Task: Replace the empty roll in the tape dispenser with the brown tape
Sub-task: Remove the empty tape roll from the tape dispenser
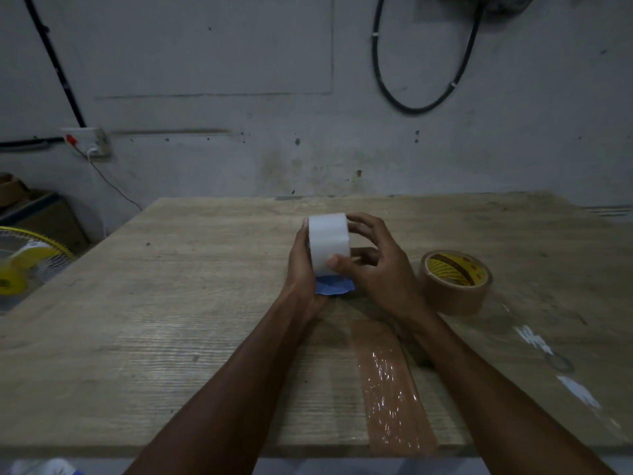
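Standing upright near the middle of the desk (171,303), a white roll (329,243) sits on a blue part (334,286) that is mostly hidden, presumably the tape dispenser. The left hand (303,269) presses flat against the roll's left side, fingers closed along it. The right hand (368,260) curls round the right side, thumb on the front face and fingers over the top edge, so both hands grip the roll. To the right of the right wrist, apart from it, the brown tape (455,282) lies flat on the desk; its core carries a yellow and black label with red marks, too blurred to read. A strip of shiny brown tape (387,389) is stuck to the desk between the forearms, reaching the near edge. Beyond the desk's left edge stands a yellow fan (24,265).
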Demonstrator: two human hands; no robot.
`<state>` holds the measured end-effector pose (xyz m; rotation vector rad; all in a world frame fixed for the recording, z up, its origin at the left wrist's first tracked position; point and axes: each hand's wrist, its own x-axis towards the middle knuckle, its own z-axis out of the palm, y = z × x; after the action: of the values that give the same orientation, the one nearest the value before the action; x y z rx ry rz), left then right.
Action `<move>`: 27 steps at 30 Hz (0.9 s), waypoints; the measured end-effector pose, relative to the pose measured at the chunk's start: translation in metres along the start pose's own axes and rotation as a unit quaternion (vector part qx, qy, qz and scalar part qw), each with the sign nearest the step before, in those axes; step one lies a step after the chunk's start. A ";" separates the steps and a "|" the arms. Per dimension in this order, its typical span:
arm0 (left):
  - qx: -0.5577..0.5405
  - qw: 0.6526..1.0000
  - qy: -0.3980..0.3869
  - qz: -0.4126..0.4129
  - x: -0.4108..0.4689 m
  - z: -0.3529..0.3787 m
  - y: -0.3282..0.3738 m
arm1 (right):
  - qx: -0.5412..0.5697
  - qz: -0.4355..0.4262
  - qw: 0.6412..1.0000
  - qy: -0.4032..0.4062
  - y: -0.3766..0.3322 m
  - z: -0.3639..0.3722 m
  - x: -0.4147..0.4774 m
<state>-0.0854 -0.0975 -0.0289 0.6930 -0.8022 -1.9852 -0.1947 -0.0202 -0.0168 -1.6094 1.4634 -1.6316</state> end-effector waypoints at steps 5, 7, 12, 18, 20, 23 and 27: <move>0.013 1.000 0.011 0.004 0.004 -0.003 0.004 | -0.132 -0.060 0.989 0.023 0.006 0.000 -0.001; 0.016 1.000 0.020 0.005 0.004 -0.001 0.004 | -0.112 -0.057 0.992 0.012 0.005 0.000 -0.001; 0.008 1.000 0.019 0.016 0.006 0.001 0.002 | -0.048 -0.043 0.998 0.025 -0.003 0.000 -0.004; 0.056 0.998 -0.023 0.006 0.002 0.006 -0.002 | -0.015 -0.036 0.997 0.063 -0.004 -0.003 0.000; 0.055 0.998 -0.017 0.009 0.000 0.006 -0.001 | -0.012 -0.033 0.998 0.050 -0.005 -0.002 -0.001; 0.048 0.999 -0.019 0.019 -0.001 0.003 0.000 | -0.026 -0.030 0.998 0.041 -0.005 -0.001 0.000; 0.074 0.996 -0.001 0.041 -0.003 0.004 0.000 | -0.028 -0.042 0.999 0.004 -0.001 -0.004 0.001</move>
<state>-0.0867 -0.0942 -0.0256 0.7321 -0.9719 -1.8663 -0.1978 -0.0194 -0.0148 -1.7188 1.4753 -1.6580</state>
